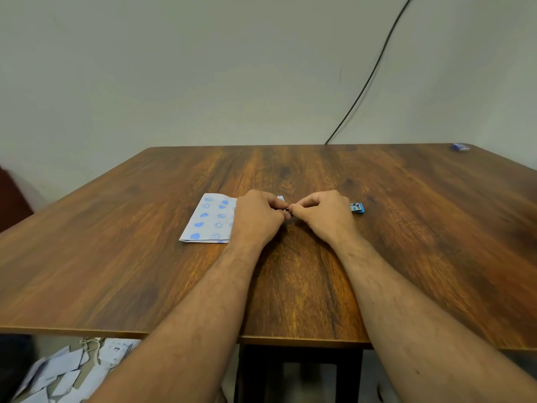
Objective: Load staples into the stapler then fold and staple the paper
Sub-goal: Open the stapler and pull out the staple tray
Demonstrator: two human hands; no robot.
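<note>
Head view, looking down over a wooden table (145, 271): I see both of my hands meeting just above the middle of the frame. My left hand (258, 219) and right hand (325, 216) are curled, fingertips pinched together on a small dark object (288, 210) between them. It is mostly hidden, so I cannot tell whether it is the stapler or a strip of staples; what shows of it runs left to right across the frame. A small pale tip (280, 198) pokes out above the left knuckles.

Left of the hands, partly under the left wrist, lies the folded paper (209, 219), flat on the table, long axis running toward the upper frame, with the doubled edge nearest me. It is pale with blue smiley faces and blue hearts; I see no readable writing.

Just right of the right hand sits a small blue box (357, 207); its label is too small to read and I cannot see its contents. A second small blue item (460, 147) rests at the table's far corner, upper right. A black cable (374, 68) runs down the wall behind.
</note>
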